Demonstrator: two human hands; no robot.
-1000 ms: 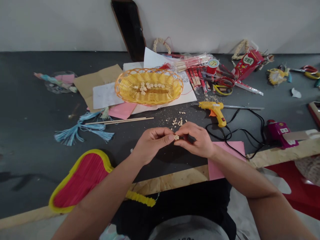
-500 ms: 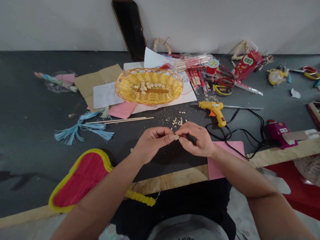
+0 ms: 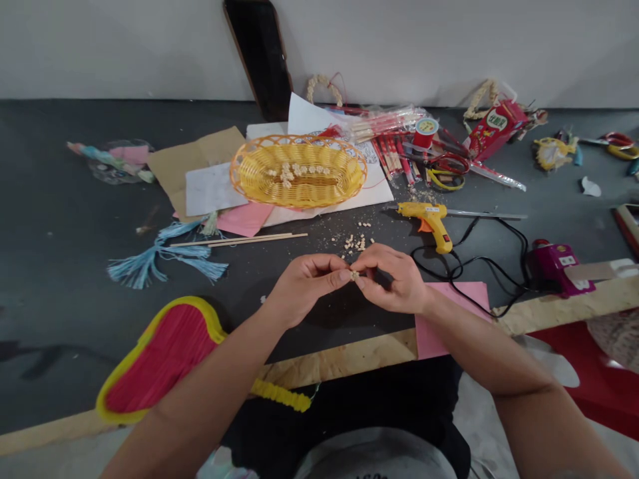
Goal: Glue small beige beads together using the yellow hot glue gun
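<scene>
Between the fingertips of both hands is a small cream-coloured flower-shaped cluster of wooden bits [image 3: 354, 275]. My left hand [image 3: 314, 283] pinches it from the left with thumb and forefinger. From the other side my right hand [image 3: 392, 278] pinches it too, its fingers covering part of the piece. Several short loose wooden bits [image 3: 355, 243] lie on the dark table just beyond my fingertips. Farther back, a yellow woven basket [image 3: 294, 195] holds several similar small clusters [image 3: 287, 175].
A yellow glue gun [image 3: 429, 219] with a black cord lies to the right, near a purple power socket [image 3: 563, 266]. Thin sticks [image 3: 239, 241], a blue tassel [image 3: 164, 256] and a red-and-yellow fan [image 3: 164, 359] are at left. Scissors [image 3: 449, 169] lie behind; a phone [image 3: 262, 56] leans on the wall.
Both hands stay almost in place. The small cluster between the fingertips has shifted very slightly to the right.
</scene>
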